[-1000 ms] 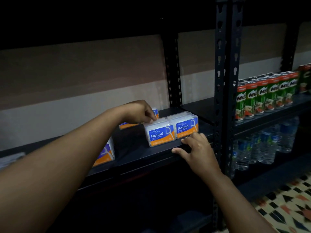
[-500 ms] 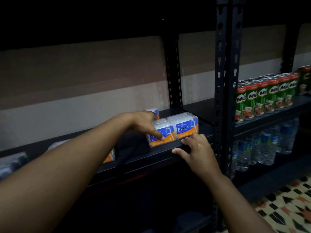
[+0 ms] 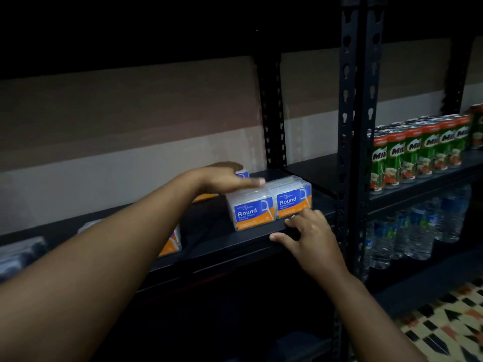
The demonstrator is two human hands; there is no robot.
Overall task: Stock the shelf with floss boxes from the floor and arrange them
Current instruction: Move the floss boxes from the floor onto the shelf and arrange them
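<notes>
I see two floss boxes side by side at the front edge of the dark shelf (image 3: 222, 246), labels facing me and reading "Round": the left box (image 3: 252, 211) and the right box (image 3: 292, 198), touching each other. The left hand (image 3: 224, 178) lies flat across the top of the left box, fingers straight and reaching toward 3 o'clock, the tip of one finger at the seam between the two boxes; its grip is released, nothing clasped. The right hand (image 3: 311, 233) sits at the shelf lip at 5 o'clock from the right box, thumb on the shelf's front edge, fingers bent with their tips at the lower front of that box; it clasps nothing, grip released. A third box (image 3: 243, 175) shows partly behind the left hand, toward the back of the shelf. A fourth box (image 3: 173, 242) stands further along at 9 o'clock, largely hidden by the left forearm. At far 9 o'clock a blurred dark pack (image 3: 21, 252) rests on the shelf; I cannot tell what it is. Beyond the upright post (image 3: 358, 126), at 3 o'clock, a row of green Milo cans (image 3: 418, 152) fills the neighbouring shelf, with water bottles (image 3: 413, 231) on the level beneath. Patterned floor tiles (image 3: 449, 325) show at 5 o'clock.
</notes>
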